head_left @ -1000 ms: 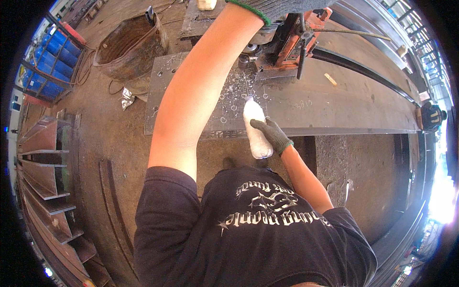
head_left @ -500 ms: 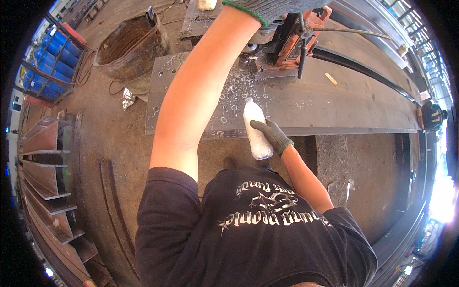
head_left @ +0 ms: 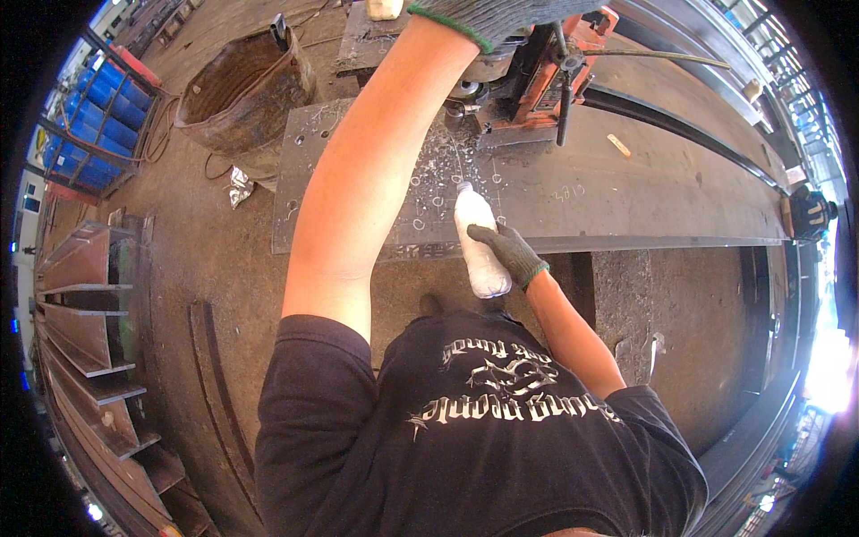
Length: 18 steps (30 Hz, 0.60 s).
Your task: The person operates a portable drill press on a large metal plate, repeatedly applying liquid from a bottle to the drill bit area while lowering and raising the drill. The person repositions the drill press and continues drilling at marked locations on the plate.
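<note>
The person's right hand [head_left: 512, 255], in a dark grey knitted glove with a green cuff, has its grip closed around a whitish plastic bottle with a narrow neck [head_left: 483, 258]. The bottle is tilted, neck away from the body, across the near edge of a wide grey steel beam [head_left: 644, 206]. The left hand [head_left: 510, 20], gloved alike, reaches to the top edge by an orange metal machine with dark handles [head_left: 541, 89]; its fingers are hidden, so whether that grip is open or closed cannot be told. Pale metal shavings [head_left: 438, 161] and chalked circles mark the beam near the bottle's neck. A rusty, open-topped metal drum [head_left: 277, 112] stands beyond the beam's left end.
</note>
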{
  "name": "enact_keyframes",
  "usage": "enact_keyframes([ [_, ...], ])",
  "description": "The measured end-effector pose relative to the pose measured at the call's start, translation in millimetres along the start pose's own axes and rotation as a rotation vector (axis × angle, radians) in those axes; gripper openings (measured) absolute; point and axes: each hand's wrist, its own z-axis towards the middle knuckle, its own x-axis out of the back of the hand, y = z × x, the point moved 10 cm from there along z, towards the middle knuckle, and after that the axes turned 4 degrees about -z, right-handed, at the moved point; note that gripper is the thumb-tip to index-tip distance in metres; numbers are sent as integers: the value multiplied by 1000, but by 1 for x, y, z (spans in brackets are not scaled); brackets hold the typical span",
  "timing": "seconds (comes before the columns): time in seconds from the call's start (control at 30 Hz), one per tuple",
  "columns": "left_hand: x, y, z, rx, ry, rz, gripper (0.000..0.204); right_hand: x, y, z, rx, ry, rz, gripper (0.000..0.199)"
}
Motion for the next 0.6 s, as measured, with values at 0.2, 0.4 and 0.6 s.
enact_keyframes([
  [0.2,0,-1,0,28,3,-8,59,2,0,2,-5,18,-10,59],
  [0.4,-1,-3,1,83,-61,11,58,5,2,4,4,37,-45,57],
  [0.6,0,-3,-1,70,-45,-11,59,3,-1,2,15,29,-25,55],
])
